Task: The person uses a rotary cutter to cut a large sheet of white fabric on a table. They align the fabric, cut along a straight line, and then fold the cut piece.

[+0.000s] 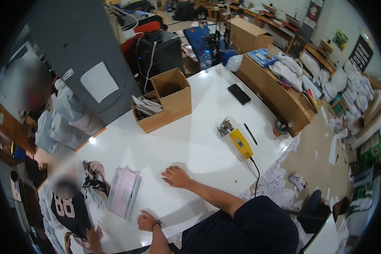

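Observation:
My right hand (175, 176) lies palm down on the white table (152, 148), fingers apart and holding nothing. Closer to my body, my left hand (147, 221), with a dark band at the wrist, rests near the table edge. Its fingers are curled in and nothing shows in them. Just to the left of both hands is a small stack of flat pink and grey packets (123, 192), apparently in clear plastic; neither hand touches it. A yellow handheld rotary cutter (240, 144) with a round metal head and black cord lies to the right, beside a black pen (250, 133).
An open cardboard box (173, 99) holding flat pieces stands at the far side. A black phone (239, 94) and a dark cup (280, 126) lie to the right, before a long carton (275, 89). At left, another person's hands (94, 237) are near a black garment (71, 213).

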A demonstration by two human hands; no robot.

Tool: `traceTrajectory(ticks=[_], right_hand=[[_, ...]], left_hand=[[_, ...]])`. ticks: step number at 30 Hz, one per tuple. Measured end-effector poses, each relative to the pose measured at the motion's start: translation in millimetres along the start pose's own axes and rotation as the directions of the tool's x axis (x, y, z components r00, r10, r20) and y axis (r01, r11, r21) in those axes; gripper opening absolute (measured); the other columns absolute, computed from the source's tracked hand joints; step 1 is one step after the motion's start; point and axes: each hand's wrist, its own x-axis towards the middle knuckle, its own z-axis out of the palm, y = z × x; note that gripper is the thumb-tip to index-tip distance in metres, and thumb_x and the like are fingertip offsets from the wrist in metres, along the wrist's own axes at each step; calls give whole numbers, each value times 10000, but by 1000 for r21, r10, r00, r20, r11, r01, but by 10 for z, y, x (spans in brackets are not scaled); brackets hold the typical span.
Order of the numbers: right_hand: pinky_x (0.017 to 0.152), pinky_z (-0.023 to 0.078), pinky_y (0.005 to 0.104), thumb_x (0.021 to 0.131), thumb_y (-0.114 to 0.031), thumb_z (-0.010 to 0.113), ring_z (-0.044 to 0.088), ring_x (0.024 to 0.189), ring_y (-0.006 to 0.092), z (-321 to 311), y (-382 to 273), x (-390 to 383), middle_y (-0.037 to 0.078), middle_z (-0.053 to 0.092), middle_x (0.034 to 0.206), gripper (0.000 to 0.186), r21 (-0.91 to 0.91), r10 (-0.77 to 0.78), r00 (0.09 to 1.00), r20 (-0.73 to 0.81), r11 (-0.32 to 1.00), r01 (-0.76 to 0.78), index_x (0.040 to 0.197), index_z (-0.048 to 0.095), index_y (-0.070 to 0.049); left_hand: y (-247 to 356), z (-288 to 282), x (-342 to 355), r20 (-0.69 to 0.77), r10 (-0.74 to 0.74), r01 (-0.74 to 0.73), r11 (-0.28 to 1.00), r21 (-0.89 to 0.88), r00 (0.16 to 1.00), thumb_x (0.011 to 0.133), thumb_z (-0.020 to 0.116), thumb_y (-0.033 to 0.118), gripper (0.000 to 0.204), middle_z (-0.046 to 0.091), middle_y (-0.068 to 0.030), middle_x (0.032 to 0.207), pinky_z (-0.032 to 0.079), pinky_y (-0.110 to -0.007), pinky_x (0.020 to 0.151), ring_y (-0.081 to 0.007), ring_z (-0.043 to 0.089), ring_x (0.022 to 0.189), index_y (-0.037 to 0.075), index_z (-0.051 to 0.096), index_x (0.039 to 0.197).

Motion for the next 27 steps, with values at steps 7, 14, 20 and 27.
traceTrajectory(ticks=[7,14,20,27], right_hand=[[889,466,439,943,-251,632,591,1001,316,-48,3,-198,142,614,1020,298,29,89,995,-52,996,-87,1166,594,-57],[923,447,473,901,-171,686,575,1036,346,-238,-138,-756,142,606,1054,338,121,186,961,-205,979,-164,1199,582,-50],[796,389,455,839,-143,731,543,894,308,-542,-152,-1091,108,580,939,404,-64,100,990,-95,992,-107,1200,589,-31],[800,373,454,884,-296,687,533,924,289,-504,-222,-1014,97,572,973,331,-79,100,995,-9,992,-101,1135,635,-88]], left_hand=[[-15,92,-11,32,-20,19,999,41,999,990,466,491,550,617,-106,784,399,-485,829,-328,595,830,55,589,678],[-181,237,-4,-19,-38,38,999,19,999,954,522,497,528,637,-105,729,411,-516,736,-343,605,753,76,600,646],[40,28,16,-56,-3,0,999,-50,998,918,579,432,450,670,-92,743,412,-467,809,-293,635,841,92,657,635],[-33,-23,-37,-33,-49,44,988,-149,998,894,618,419,439,659,-54,727,370,-438,847,-275,603,833,104,601,589]])
